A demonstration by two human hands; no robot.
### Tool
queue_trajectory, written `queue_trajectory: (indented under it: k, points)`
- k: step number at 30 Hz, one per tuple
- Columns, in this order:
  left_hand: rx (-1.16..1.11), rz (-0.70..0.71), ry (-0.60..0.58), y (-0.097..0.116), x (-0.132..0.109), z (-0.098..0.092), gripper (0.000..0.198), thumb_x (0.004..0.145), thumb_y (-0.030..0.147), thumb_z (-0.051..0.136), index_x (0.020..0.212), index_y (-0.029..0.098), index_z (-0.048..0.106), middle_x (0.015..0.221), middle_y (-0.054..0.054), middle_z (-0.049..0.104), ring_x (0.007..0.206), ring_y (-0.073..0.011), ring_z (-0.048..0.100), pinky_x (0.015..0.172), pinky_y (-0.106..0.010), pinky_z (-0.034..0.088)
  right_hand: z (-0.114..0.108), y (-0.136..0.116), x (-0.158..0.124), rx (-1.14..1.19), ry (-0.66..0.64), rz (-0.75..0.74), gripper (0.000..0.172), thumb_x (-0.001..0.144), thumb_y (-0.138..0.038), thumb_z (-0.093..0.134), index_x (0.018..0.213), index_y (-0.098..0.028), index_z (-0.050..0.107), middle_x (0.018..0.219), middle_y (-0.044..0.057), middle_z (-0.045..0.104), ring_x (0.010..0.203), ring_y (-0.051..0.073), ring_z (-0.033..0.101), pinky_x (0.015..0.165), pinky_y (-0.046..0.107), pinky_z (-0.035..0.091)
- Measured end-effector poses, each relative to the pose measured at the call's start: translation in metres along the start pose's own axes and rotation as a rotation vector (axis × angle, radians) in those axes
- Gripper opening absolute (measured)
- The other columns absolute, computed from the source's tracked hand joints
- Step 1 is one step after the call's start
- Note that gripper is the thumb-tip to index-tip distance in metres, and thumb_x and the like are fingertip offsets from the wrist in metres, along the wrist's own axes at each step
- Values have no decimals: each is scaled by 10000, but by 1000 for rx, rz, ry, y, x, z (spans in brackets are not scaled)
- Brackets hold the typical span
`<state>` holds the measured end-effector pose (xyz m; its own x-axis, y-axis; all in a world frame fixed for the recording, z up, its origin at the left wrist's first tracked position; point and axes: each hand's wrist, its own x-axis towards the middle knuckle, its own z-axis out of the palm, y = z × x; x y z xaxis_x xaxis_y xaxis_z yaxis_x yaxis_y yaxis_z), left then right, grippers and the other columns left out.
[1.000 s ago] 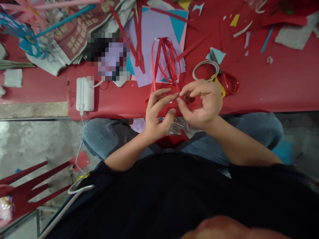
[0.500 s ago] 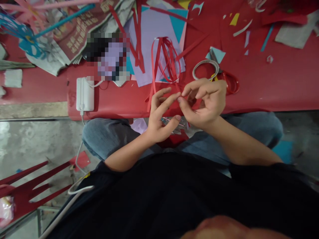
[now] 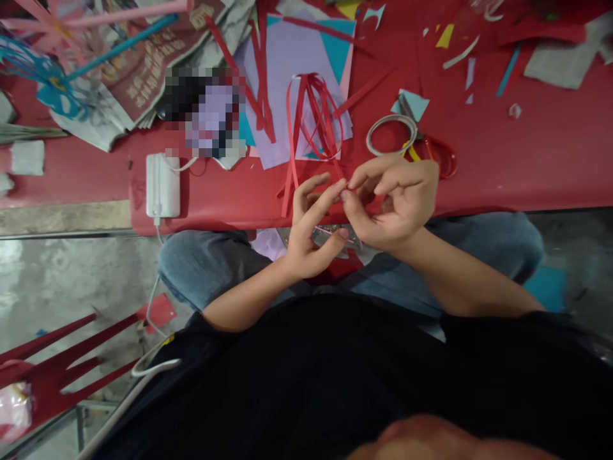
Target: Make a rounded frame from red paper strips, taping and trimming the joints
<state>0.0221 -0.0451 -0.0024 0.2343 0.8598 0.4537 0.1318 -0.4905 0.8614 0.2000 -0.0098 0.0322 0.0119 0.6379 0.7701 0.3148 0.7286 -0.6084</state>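
My right hand (image 3: pixel 397 198) has thumb and index finger pinched together at the near end of a red paper strip (image 3: pixel 338 167). That strip runs up into a bundle of looped red strips lying on stacked lilac paper (image 3: pixel 275 76). Beside it, my left hand (image 3: pixel 309 233) has its fingers spread and thumb well apart. Its index fingertip meets the right hand's pinch at the strip's end; whether it presses on the strip is too small to tell. Just beyond my right hand lie a tape roll (image 3: pixel 369 140) and red-handled scissors (image 3: pixel 449 163).
A white power bank (image 3: pixel 163 185) with a cable sits near the red table's front edge. Newspaper (image 3: pixel 143 83), blue and pink paper pieces and a blurred-out patch fill the left. Paper scraps (image 3: pixel 445 36) lie scattered at right. A red chair (image 3: pixel 52 377) stands lower left.
The view has shifted slightly, so the table items appear a little left and lower. Both hands keep nearly the same pose, with the right hand still pinching the strip's end.
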Motion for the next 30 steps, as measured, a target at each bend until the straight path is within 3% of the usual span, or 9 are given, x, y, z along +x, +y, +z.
queue_trajectory:
  k: [5, 8, 13, 15, 20, 23, 26, 28, 30]
  points:
    - [50, 21, 8, -1, 2, -2, 742, 1005, 691, 713, 1668, 402, 548, 1691, -121, 471, 1575, -402, 560, 1150, -510, 632, -4, -3, -2, -110, -60, 86, 253, 1028, -437, 765, 1072, -360, 528, 1002, 6, 803, 699, 223, 722, 586, 450, 631]
    - [54, 50, 35, -2, 3, -4, 704, 1009, 660, 719, 1655, 420, 574, 1694, -107, 472, 1572, -401, 572, 1176, -527, 623, -5, -5, -3, -69, -82, 50, 211, 1042, -359, 766, 1154, -389, 590, 1080, 10, 821, 844, 253, 780, 664, 466, 665]
    - [37, -45, 23, 0, 7, -7, 717, 973, 716, 758, 1611, 412, 639, 1737, -99, 455, 1621, -439, 541, 1226, -560, 603, -1, 0, -5, -90, -53, -2, 212, 1056, -386, 748, 1189, -362, 585, 1075, 15, 821, 877, 239, 803, 638, 418, 664]
    - [4, -58, 4, 2, 8, -8, 754, 963, 726, 772, 1634, 414, 624, 1756, -98, 446, 1640, -451, 528, 1251, -574, 589, -1, 3, -7, -120, -74, 3, 206, 1062, -407, 743, 1176, -350, 580, 1113, 27, 829, 929, 253, 819, 693, 448, 695]
    - [-163, -51, -27, -6, 4, -7, 814, 947, 691, 820, 1686, 456, 572, 1817, -66, 403, 1684, -447, 490, 1294, -579, 560, -7, 7, -9, -220, -202, 126, 185, 1076, -468, 756, 1085, -353, 612, 1171, 52, 837, 1004, 279, 822, 810, 515, 727]
    - [-328, -91, -57, -16, 2, -6, 835, 931, 687, 836, 1688, 445, 581, 1869, -43, 352, 1724, -451, 433, 1248, -538, 595, -4, 11, -5, -127, -161, 63, 226, 1079, -478, 772, 1088, -332, 600, 1097, 25, 822, 895, 221, 803, 722, 420, 693]
    - [-556, -195, -121, -17, 6, -8, 806, 950, 732, 787, 1670, 417, 608, 1895, -40, 371, 1684, -424, 503, 1208, -500, 625, -1, 17, 4, -69, -81, -23, 190, 1088, -428, 759, 1117, -316, 608, 1014, -5, 787, 801, 167, 754, 644, 340, 643]
    - [-686, -300, -169, -14, 11, -13, 774, 995, 786, 682, 1650, 377, 633, 1888, -64, 421, 1621, -401, 585, 1191, -498, 635, -2, 21, 10, -74, -77, -108, 141, 1096, -389, 727, 1149, -315, 619, 972, -14, 763, 815, 171, 748, 663, 339, 648]
    - [-726, -363, -192, -10, 16, -19, 769, 1012, 818, 617, 1615, 344, 672, 1875, -82, 457, 1580, -393, 628, 1176, -502, 637, -7, 25, 15, -98, -161, -148, 121, 1099, -351, 712, 1170, -323, 619, 1001, -2, 770, 903, 194, 770, 759, 377, 679]
